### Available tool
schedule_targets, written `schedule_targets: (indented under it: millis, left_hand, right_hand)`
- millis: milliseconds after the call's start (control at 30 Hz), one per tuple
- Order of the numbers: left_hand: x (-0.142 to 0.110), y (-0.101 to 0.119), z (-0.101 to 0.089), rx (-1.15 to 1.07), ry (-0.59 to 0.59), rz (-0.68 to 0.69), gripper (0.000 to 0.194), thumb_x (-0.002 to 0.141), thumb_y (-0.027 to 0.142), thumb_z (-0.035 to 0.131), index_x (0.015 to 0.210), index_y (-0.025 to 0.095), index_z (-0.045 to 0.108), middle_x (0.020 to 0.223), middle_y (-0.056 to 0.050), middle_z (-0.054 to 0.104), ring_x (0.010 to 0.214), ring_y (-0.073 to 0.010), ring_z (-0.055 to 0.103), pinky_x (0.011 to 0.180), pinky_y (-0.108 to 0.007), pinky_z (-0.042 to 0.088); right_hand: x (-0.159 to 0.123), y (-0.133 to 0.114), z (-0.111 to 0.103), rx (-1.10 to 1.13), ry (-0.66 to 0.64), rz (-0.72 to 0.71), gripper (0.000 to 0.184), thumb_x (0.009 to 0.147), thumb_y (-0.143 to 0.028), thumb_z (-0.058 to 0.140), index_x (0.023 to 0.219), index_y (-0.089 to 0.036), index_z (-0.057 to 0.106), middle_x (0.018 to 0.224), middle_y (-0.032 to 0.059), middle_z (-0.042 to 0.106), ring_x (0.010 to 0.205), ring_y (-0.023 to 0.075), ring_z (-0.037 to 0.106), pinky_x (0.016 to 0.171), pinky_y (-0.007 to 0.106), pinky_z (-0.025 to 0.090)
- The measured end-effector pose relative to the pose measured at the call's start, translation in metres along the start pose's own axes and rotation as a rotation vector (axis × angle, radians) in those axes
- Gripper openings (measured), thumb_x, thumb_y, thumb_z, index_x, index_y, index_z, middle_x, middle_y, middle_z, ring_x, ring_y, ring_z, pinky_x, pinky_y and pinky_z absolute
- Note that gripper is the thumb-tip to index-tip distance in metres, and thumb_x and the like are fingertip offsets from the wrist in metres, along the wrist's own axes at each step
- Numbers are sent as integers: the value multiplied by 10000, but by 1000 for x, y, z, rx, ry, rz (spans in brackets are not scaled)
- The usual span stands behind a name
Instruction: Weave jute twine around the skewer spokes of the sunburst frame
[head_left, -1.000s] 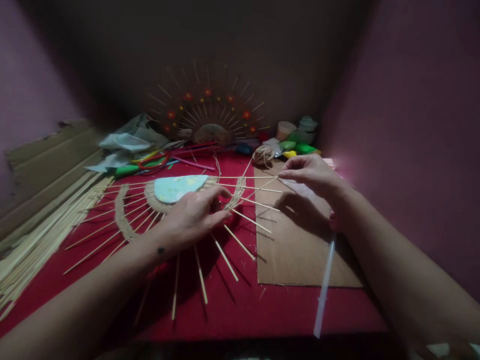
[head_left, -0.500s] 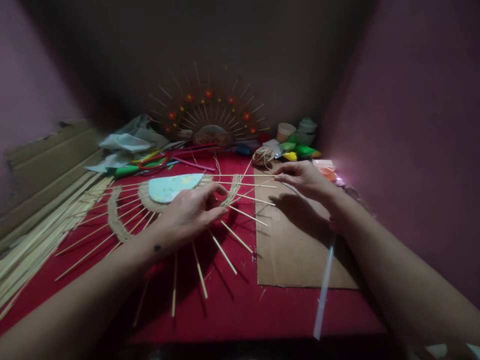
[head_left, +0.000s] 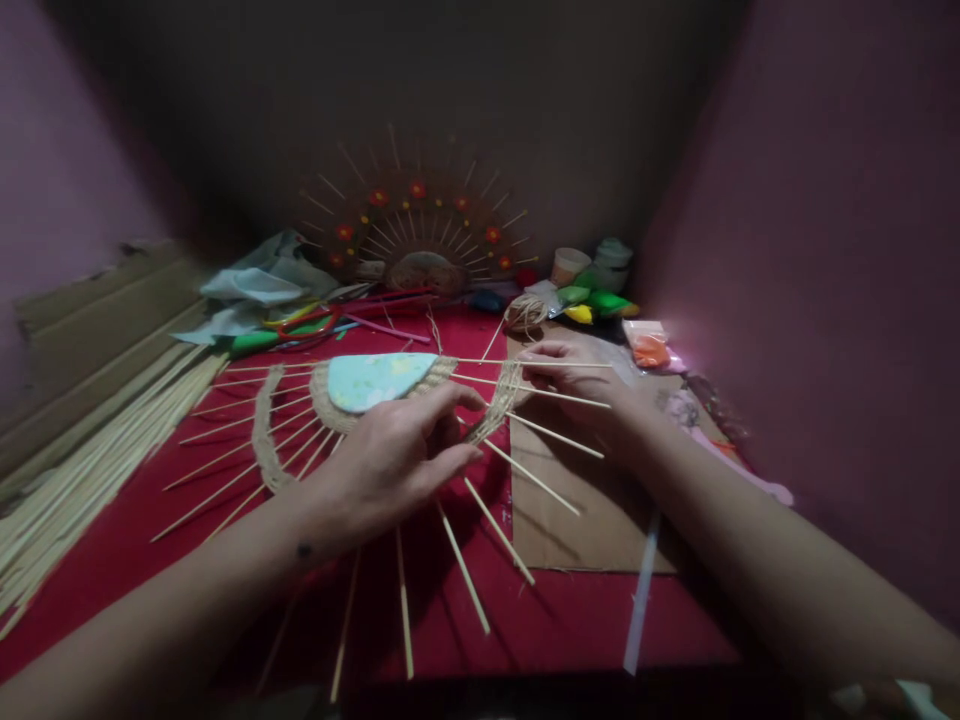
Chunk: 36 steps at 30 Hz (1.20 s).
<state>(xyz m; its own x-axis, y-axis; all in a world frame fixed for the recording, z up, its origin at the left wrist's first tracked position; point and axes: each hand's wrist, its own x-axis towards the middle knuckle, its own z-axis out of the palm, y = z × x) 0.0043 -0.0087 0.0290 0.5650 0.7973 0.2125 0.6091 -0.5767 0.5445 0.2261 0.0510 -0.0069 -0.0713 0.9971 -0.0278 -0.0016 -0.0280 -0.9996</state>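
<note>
Stick fan [head_left: 379,378], its pale rods [head_left: 462,566] splaying from a half-round light-blue patch [head_left: 371,388] with yellowish blotches and a woven tan rim [head_left: 322,397], is before us over the red table [head_left: 577,625], partly above brown board [head_left: 592,540]. Our left hand [head_left: 409,440] grasps it at the right outer band [head_left: 500,395]; our right hand [head_left: 574,385] curls by that band's upper end, and we cannot tell its grip.

Beyond the left hand [head_left: 409,440] stood a flowered fan [head_left: 418,190], with a crumpled pale bag [head_left: 259,285] and some cardboard [head_left: 105,315] farther to that hand's left, while beyond the right hand [head_left: 574,385] were a cup [head_left: 570,265], a jar [head_left: 613,258] and an orange packet [head_left: 649,350].
</note>
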Motion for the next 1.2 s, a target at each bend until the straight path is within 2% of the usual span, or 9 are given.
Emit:
schedule_targets:
  millis: [200, 400, 500, 633, 767, 867, 933, 1067, 1200]
  left_hand:
    - [-2, 6, 0, 2, -27, 3, 253, 850, 309, 572, 1064, 174, 584, 775, 9, 596, 658, -105, 517, 613, -231, 384]
    - [1, 1, 3, -1, -93, -17, 252, 848, 301, 568, 1058, 165, 591, 808, -11, 628, 707, -123, 554, 640, -242, 401]
    - [2, -2, 2, -14, -154, -24, 257, 860, 310, 553, 1079, 186, 605, 846, -11, 655, 730, -125, 577, 659, -240, 415]
    - [7, 1, -13, 30, -21, -24, 230, 861, 318, 530, 1010, 181, 638, 822, -10, 666, 706, -125, 584, 653, -240, 420]
    - [26, 12, -27, 157, 85, 16, 251, 837, 325, 541, 987, 154, 647, 968, -57, 665, 826, -157, 589, 741, -264, 431]
    - [47, 17, -25, 146, 22, 18, 368, 785, 355, 618, 1084, 141, 629, 1076, -77, 647, 948, -188, 577, 815, -276, 419]
    - [59, 15, -21, 131, -80, -12, 372, 805, 371, 598, 1083, 127, 642, 988, -68, 656, 877, -184, 571, 755, -272, 404]
    - [74, 9, -11, -9, -278, -58, 354, 804, 448, 582, 804, 115, 702, 669, -23, 579, 650, -139, 497, 627, -275, 340]
    - [78, 12, -8, -170, -270, -93, 274, 760, 383, 644, 680, 123, 678, 614, -13, 538, 582, -111, 429, 585, -276, 314]
  right_hand:
    - [-17, -8, 12, 47, -58, 26, 151, 646, -278, 733, 748, -178, 684, 705, 15, 649, 614, 140, 581, 572, 283, 452]
    - [1, -1, -5, -288, 14, -198, 141, 659, -301, 739, 700, -168, 720, 724, 40, 685, 694, 152, 590, 638, 282, 448]
    - [7, 5, -8, -322, 9, -246, 178, 683, -341, 720, 728, -169, 727, 721, 33, 680, 676, 140, 572, 631, 278, 438]
    - [3, 4, -6, -283, -7, -273, 247, 667, -404, 737, 739, -168, 723, 760, 40, 691, 704, 139, 574, 641, 269, 444]
    - [-4, -1, -6, -250, -23, -288, 255, 646, -407, 761, 723, -167, 720, 725, 21, 672, 670, 124, 558, 625, 259, 438]
    - [-5, 1, -8, -193, -20, -294, 212, 631, -367, 784, 719, -182, 729, 699, -1, 661, 634, 108, 542, 607, 248, 431]
    - [-3, 3, -9, -123, 16, -309, 178, 610, -327, 803, 700, -192, 731, 689, -8, 659, 626, 101, 542, 602, 241, 430]
    - [-5, 3, -7, -100, 37, -325, 119, 616, -254, 808, 689, -199, 732, 637, -18, 639, 562, 79, 508, 586, 242, 426]
    - [-11, -2, -6, -180, 70, -431, 87, 627, -237, 797, 661, -206, 724, 615, -22, 628, 536, 72, 488, 542, 238, 390]
